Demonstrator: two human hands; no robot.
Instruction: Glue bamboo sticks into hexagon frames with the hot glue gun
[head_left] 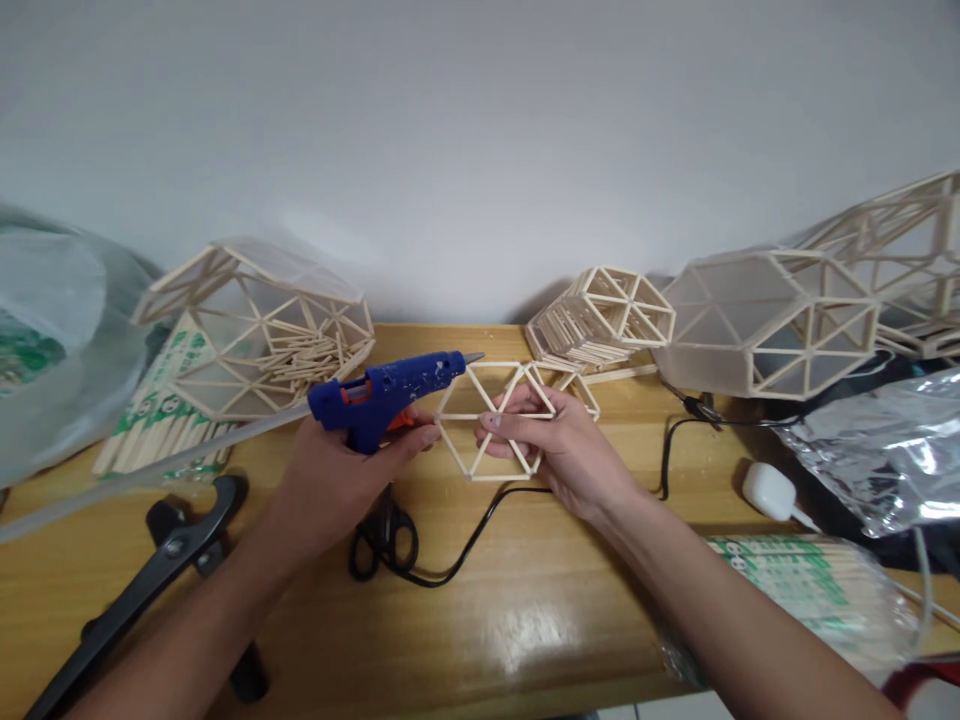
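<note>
My left hand [352,470] is wrapped round a blue hot glue gun [409,382], its metal nozzle pointing right and a long glue stick trailing out of its back to the left. Between the thumb and fingers of my right hand [555,435] is a flat wooden stick hexagon [469,474] with spokes meeting in the middle. The nozzle lies close to the hexagon's upper left edge; whether they touch I cannot tell. Just behind my right hand, another small stick frame [589,392] lies on the table, partly hidden.
Behind stand a stack of hexagons [600,310] and larger stick frames [780,320]. A left frame [247,320] holds loose short sticks. Scissors [382,540], a black cutter [172,545], a black cable [480,535], a white plug [769,490] and packed sticks [810,590] lie around.
</note>
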